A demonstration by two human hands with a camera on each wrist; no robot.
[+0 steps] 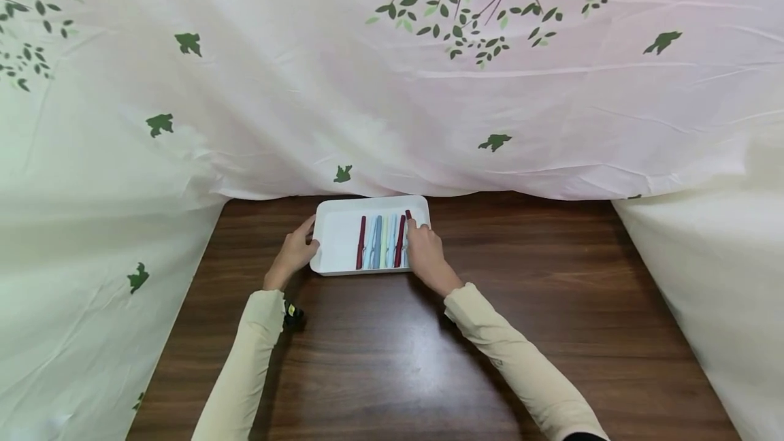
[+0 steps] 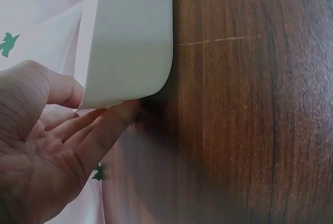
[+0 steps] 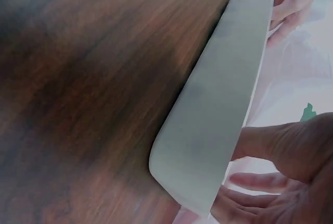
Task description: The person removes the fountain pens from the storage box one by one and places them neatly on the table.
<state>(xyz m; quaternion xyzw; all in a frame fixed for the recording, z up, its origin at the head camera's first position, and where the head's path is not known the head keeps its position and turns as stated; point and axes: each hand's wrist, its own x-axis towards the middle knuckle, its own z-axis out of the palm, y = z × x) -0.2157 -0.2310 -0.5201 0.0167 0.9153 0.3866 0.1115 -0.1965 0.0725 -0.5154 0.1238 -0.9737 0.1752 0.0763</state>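
Observation:
A white tray (image 1: 337,237) stands at the back of the table. In it, several slim coloured sticks lie side by side, among them a dark red stick (image 1: 361,242), a grey-blue stick (image 1: 377,242) and a pale yellow stick (image 1: 384,242). My left hand (image 1: 294,254) grips the tray's left end, thumb at the rim and fingers against the outer wall, as the left wrist view shows. At the right end, my right hand (image 1: 427,252) reaches over the rim and pinches another dark red stick (image 1: 408,214), whose far end pokes out past the fingers. The tray wall hides those fingertips in the right wrist view.
Brown wood-grain table (image 1: 367,359) lies under the tray and both arms. A pale curtain (image 1: 392,121) with green leaf and bird prints hangs right behind the tray and along both sides. A small black device (image 1: 293,315) is at the left wrist.

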